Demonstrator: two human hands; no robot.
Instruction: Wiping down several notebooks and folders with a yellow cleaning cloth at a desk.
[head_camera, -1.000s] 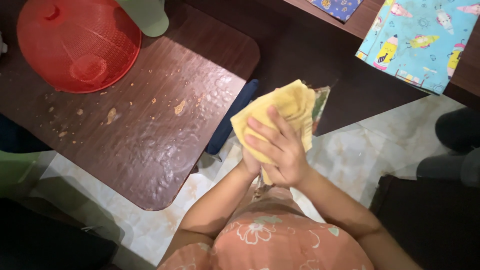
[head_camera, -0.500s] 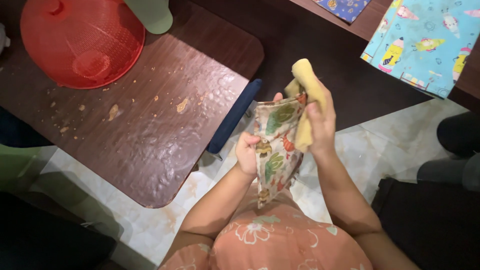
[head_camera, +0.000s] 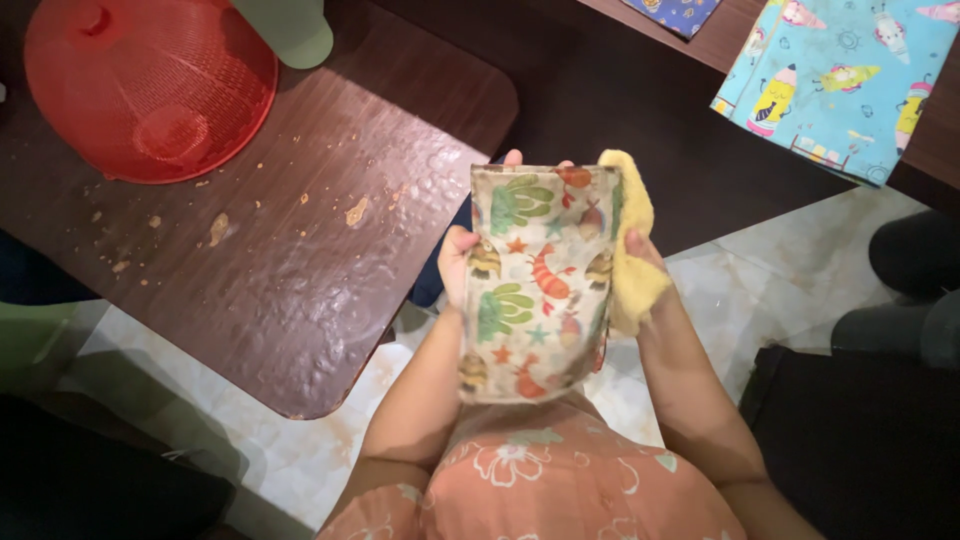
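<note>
Above the pale floor, beside the crumb-strewn counter (head_camera: 300, 250), left hand (head_camera: 455, 265) and right hand (head_camera: 645, 260) have fingers clenched on a patterned, yellow-backed cloth (head_camera: 535, 285), held flat between them.

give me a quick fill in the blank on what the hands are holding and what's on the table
1. Both hands hold a cloth printed with sea animals, its other side plain ____.
2. The left hand grips the cloth's ____ edge.
3. On the brown table stands a domed mesh cover coloured ____.
4. The right hand pinches the cloth's ____ edge.

Missing words: yellow; left; red; right
</note>
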